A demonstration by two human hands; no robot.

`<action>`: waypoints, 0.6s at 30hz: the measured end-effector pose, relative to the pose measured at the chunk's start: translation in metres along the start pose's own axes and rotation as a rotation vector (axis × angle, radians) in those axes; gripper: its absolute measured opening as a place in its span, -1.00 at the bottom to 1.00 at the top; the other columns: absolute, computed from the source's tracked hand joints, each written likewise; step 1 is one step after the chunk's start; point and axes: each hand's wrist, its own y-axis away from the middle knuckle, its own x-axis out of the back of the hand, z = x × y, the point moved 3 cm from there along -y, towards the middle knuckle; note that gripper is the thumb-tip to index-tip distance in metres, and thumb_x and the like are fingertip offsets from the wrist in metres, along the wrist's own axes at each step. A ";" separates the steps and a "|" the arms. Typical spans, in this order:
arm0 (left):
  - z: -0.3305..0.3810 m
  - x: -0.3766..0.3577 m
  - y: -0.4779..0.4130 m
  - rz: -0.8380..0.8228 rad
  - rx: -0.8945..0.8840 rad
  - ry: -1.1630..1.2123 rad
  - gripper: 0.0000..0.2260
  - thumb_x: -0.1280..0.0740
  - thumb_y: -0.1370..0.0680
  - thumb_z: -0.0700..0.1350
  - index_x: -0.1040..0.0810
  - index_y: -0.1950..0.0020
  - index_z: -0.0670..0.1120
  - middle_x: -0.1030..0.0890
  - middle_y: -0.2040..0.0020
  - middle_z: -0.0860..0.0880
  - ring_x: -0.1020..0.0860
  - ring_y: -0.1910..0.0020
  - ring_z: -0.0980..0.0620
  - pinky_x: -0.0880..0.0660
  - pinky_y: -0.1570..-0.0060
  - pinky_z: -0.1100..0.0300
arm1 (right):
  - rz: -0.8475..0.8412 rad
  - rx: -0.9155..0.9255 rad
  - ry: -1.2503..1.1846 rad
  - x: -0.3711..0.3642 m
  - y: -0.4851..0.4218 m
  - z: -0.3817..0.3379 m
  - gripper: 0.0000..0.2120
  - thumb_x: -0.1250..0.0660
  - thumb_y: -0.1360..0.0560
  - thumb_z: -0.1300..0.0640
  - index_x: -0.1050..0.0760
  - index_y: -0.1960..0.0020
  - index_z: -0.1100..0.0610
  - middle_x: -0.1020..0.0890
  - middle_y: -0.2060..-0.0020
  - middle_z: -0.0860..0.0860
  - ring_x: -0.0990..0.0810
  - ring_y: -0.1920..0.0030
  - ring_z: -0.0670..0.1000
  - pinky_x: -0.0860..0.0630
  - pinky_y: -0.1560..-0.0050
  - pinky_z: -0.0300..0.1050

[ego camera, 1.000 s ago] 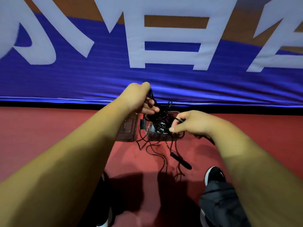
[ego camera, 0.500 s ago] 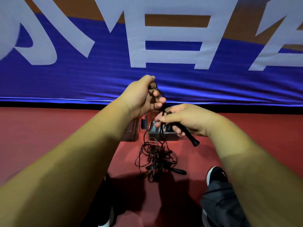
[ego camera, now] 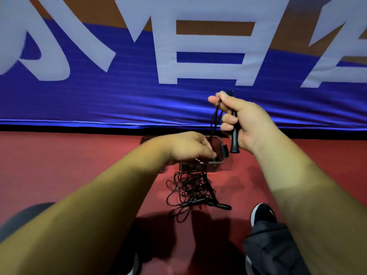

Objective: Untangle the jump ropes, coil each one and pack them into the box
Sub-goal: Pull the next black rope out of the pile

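A tangle of thin black jump ropes hangs and lies on the red floor in front of a clear plastic box. Two black handles stick out of the tangle's lower edge. My right hand, raised to the right of the box, grips an upright black handle and pinches its cord, which runs down to the box. My left hand is low over the box's front edge and pinches the cords at the top of the tangle. The hand hides most of the box.
A blue banner with large white characters stands along the floor just behind the box. My black shoe and dark trouser leg are at the lower right, close to the tangle. The box lid lies left of the box.
My right hand has risen up and to the right with the handle, drawing its cord taut. My left hand has dropped from above the box to its front edge, holding the tangle.
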 end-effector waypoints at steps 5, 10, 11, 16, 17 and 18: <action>0.000 0.001 -0.012 0.327 -0.100 -0.027 -0.62 -0.51 -0.47 0.17 -0.52 -0.15 0.01 -0.69 -0.01 0.01 -0.67 0.04 0.01 -0.61 -0.09 -0.01 | -0.046 -0.030 -0.005 -0.009 0.002 0.002 -0.86 -0.37 -0.68 0.10 -0.57 -0.19 0.14 -0.78 -0.10 0.01 -0.43 0.45 -0.17 -0.34 0.48 -0.31; 0.011 0.011 -0.008 0.357 -0.186 -0.192 -0.82 -0.42 -0.62 0.03 -0.60 -0.17 0.00 -0.72 -0.04 0.02 -0.67 -0.07 0.00 -0.56 -0.20 -0.04 | -0.039 -0.024 -0.015 -0.007 0.004 0.000 -0.84 -0.35 -0.70 0.10 -0.55 -0.22 0.15 -0.78 -0.11 0.03 -0.53 0.38 -0.15 -0.39 0.44 -0.30; 0.012 0.012 -0.007 0.339 -0.204 -0.197 -0.83 -0.41 -0.63 0.04 -0.60 -0.17 0.01 -0.72 -0.04 0.03 -0.67 -0.08 0.00 -0.56 -0.21 -0.04 | -0.035 -0.013 -0.009 -0.006 0.003 -0.001 -0.84 -0.35 -0.70 0.09 -0.54 -0.22 0.15 -0.78 -0.11 0.03 -0.53 0.37 -0.14 -0.39 0.42 -0.30; 0.020 0.014 0.002 0.300 -0.237 -0.016 -0.85 -0.32 -0.69 0.00 -0.49 -0.04 -0.07 -0.74 0.11 0.01 -0.54 0.21 0.00 -0.53 0.11 0.04 | 0.015 0.085 0.096 0.003 -0.002 -0.008 -0.80 -0.34 -0.70 -0.04 -0.57 -0.21 0.08 -0.78 -0.09 0.00 -0.61 0.22 -0.07 -0.50 0.23 -0.16; 0.022 0.015 0.003 0.299 -0.243 0.028 -0.83 -0.30 -0.70 0.00 -0.46 -0.02 -0.08 -0.75 0.12 -0.03 -0.53 0.24 -0.02 -0.51 0.16 0.04 | 0.028 0.100 0.106 0.005 -0.002 -0.009 -0.79 -0.32 -0.71 -0.05 -0.58 -0.20 0.07 -0.78 -0.08 0.01 -0.64 0.20 -0.05 -0.54 0.21 -0.14; 0.025 0.016 0.005 0.296 -0.245 0.084 -0.82 -0.28 -0.72 -0.01 -0.43 -0.02 -0.09 -0.75 0.11 -0.08 -0.56 0.26 -0.03 -0.51 0.19 0.05 | 0.042 0.108 0.118 0.006 -0.003 -0.009 -0.78 -0.30 -0.72 -0.06 -0.59 -0.21 0.06 -0.79 -0.07 0.01 -0.67 0.18 -0.03 -0.58 0.20 -0.11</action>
